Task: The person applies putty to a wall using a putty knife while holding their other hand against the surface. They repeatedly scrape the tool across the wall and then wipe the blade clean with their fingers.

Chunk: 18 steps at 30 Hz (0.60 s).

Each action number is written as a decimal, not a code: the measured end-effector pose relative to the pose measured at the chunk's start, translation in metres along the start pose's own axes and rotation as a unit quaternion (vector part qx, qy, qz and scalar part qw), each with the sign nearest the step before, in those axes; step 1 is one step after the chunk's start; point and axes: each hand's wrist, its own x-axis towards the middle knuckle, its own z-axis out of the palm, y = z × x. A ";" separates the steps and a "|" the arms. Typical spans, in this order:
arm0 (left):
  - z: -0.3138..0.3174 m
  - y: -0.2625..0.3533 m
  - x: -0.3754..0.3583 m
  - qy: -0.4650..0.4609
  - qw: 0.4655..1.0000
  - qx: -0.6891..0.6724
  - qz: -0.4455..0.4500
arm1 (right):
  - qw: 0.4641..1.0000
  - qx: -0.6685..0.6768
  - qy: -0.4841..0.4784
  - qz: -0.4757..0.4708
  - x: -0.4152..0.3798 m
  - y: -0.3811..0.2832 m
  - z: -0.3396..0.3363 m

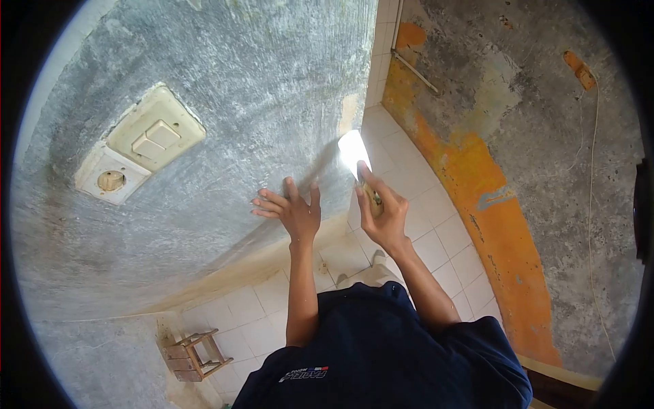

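Note:
My right hand (388, 211) is closed round the handle of a putty knife (353, 151), one finger stretched along it toward the blade. The broad blade shines bright white with reflected light and overlaps the edge of the grey wall (272, 88) in this view. To its left, my left hand (300, 217) is held with fingers spread at the wall surface, holding nothing. A small pale bare patch (349, 112) shows on the wall just above the blade.
A light switch (157, 138) and a socket (111, 180) sit on the wall at left. A small wooden stool (197, 356) stands on the tiled floor (426, 249) at lower left. Opposite is a wall with peeling orange paint (507, 252) and a hanging thin cable (591, 204).

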 end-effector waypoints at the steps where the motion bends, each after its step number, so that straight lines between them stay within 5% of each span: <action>1: 0.000 -0.001 0.001 0.003 1.000 0.000 0.002 | 1.000 -0.017 -0.011 0.003 -0.012 0.011 0.002; 18: 0.000 0.001 0.001 0.020 1.000 0.008 0.011 | 0.999 -0.025 -0.021 0.014 -0.019 0.014 0.006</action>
